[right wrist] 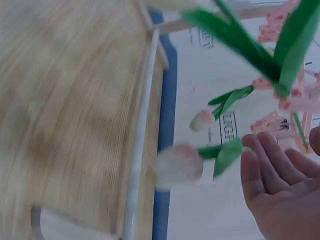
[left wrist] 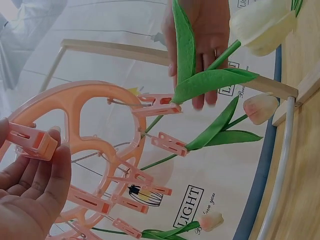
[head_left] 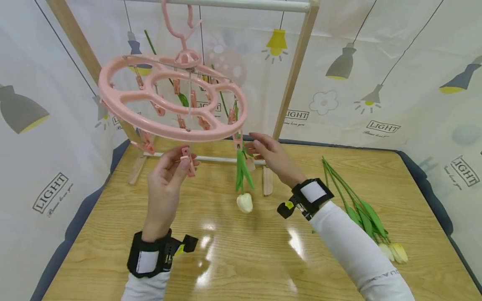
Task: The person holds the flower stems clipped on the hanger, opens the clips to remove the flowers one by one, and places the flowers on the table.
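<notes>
In the head view my left hand (head_left: 167, 179) pinches a pink clothes peg (head_left: 187, 161) between thumb and fingers, below the rim of a round pink drying hanger (head_left: 177, 134). The same peg (left wrist: 34, 142) shows in the left wrist view. My right hand (head_left: 276, 159) is beside a white tulip (head_left: 244, 203) that hangs flower-down from a peg (head_left: 237, 141) on the hanger's right side. Its fingers are spread and loosely bent, holding nothing. In the left wrist view, more tulips (left wrist: 261, 108) hang from pegs behind. A tulip (right wrist: 179, 166) appears blurred near my right fingers in the right wrist view.
The hanger hooks onto a white rail (head_left: 241, 4) of a wooden-legged frame (head_left: 295, 71). Several loose tulips (head_left: 361, 209) lie at the right of the wooden table (head_left: 233, 267). A printed cloth (head_left: 357, 83) with lamp drawings surrounds the table.
</notes>
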Motion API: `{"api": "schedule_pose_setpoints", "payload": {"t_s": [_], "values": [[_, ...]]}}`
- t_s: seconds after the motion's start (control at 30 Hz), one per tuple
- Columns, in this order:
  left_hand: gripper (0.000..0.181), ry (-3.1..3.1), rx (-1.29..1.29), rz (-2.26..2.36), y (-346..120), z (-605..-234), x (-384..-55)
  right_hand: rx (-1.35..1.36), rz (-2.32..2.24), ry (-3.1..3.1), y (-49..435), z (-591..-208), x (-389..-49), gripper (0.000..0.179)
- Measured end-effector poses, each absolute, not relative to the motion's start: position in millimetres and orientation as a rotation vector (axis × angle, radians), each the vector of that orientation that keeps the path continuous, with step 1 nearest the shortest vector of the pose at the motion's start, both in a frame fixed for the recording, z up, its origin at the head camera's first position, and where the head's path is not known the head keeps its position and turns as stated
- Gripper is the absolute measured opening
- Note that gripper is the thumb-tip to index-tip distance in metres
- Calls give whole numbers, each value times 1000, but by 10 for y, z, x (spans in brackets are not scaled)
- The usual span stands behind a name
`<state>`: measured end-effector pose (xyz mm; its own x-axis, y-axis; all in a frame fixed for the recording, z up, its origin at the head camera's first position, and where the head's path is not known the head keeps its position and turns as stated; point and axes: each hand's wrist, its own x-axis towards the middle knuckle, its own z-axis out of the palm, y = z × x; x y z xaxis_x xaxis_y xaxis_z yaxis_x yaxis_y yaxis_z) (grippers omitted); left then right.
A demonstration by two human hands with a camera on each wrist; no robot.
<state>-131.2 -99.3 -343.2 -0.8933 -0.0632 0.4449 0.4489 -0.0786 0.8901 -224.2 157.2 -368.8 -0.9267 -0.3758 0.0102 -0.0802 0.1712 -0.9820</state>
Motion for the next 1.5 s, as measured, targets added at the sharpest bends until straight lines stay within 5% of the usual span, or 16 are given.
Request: {"api": "schedule_pose_setpoints", "payload": {"t_s": [0.63,0.93,1.23,1.5], "values": [[37,-1906,-379,-2064,-968,-3454,-1313,-192,-2240,1691,1220,-3651,-2237,47],[46,-2137,-223,-2128,-1003,-3379,-1233,-349,-2187,1602,1165,-3712,-2153,19],[83,-2843,-210,-1885,-1034,-3305,-1154,-363,-2063,1827,1119,-3735,-2125,22],[71,-3033,-410,-1584,-922,-3301,-1137,-404,-1995,2003,966,-3700,-2009,16]]}}
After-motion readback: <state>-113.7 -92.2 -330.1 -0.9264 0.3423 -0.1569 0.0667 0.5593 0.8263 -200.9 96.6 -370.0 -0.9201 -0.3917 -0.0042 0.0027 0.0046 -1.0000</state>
